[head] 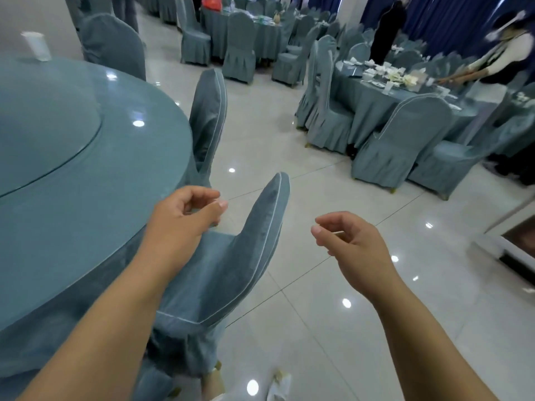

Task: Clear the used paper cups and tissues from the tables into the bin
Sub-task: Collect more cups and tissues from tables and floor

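My left hand (185, 215) hangs in the air over a covered chair (231, 256), fingers loosely curled and holding nothing. Over the tiled floor, my right hand (350, 241) is likewise loosely curled with nothing in it. A white paper cup (37, 46) stands upright on the far side of the round blue-grey table (86, 175) at my left, well beyond both hands. Farther off at the right, another round table (376, 94) carries several white cups, tissues and dishes (396, 75). No bin is in view.
Covered chairs ring each table; one (210, 120) stands close to the left table's edge. A glossy tiled aisle (289, 285) runs between the tables. Two people (386, 33) stand by the right table. A white low ledge (506, 244) is at the right edge.
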Demonstrator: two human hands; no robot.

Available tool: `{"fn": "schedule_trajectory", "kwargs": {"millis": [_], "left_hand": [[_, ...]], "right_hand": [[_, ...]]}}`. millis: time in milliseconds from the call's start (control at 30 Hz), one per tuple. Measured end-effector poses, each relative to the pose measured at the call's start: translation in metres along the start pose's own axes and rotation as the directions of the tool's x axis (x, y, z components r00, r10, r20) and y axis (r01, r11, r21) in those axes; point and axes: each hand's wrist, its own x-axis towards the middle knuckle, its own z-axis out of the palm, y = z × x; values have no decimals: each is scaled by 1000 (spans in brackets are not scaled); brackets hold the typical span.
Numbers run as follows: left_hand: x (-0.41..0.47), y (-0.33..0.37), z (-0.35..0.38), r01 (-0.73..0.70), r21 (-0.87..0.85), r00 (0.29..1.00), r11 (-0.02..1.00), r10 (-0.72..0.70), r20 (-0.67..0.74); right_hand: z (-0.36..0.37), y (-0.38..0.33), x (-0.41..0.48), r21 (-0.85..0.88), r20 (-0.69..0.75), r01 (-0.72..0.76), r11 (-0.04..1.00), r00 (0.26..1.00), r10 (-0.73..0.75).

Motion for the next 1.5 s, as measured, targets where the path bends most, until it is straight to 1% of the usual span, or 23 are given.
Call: {"fn": "schedule_trajectory", "kwargs": {"millis": [133,300,500,633,733,833,967,1133,1233,1400,1500], "left_hand": [[56,3,48,33,-32,999,999,-33,14],[111,17,98,10,27,1000,1000,-10,3],[167,4,156,32,88,997,996,-25,-75],[210,-2,205,43,102,982,994,-23,-188],[245,9,246,50,79,951,996,-23,-308],[276,24,278,51,84,924,995,-15,-381],[314,32,292,65,110,874,992,-3,-487],[360,30,288,64,66,762,996,-6,-647],[402,24,283,46,48,705,998,2,-709],[494,14,263,23,-10,649,1000,-22,-761],[547,18,246,20,-5,627,1000,-17,-779]], "right_hand": [[-25,8,66,2,9,-1,1000,1000,1],[-45,25,142,85,3,-3,996,1000,3],[-52,63,236,124,136,-7,992,991,-10],[-67,90,313,153,228,36,988,971,-71],[-89,102,373,184,315,68,981,941,-125],[-109,103,433,196,390,123,973,900,-192],[-113,92,507,261,430,182,948,858,-282],[-78,78,578,299,529,228,927,769,-360],[-49,66,624,300,576,277,913,709,-405],[4,34,714,296,596,366,882,651,-470],[32,7,765,317,612,389,865,613,-500]]}}
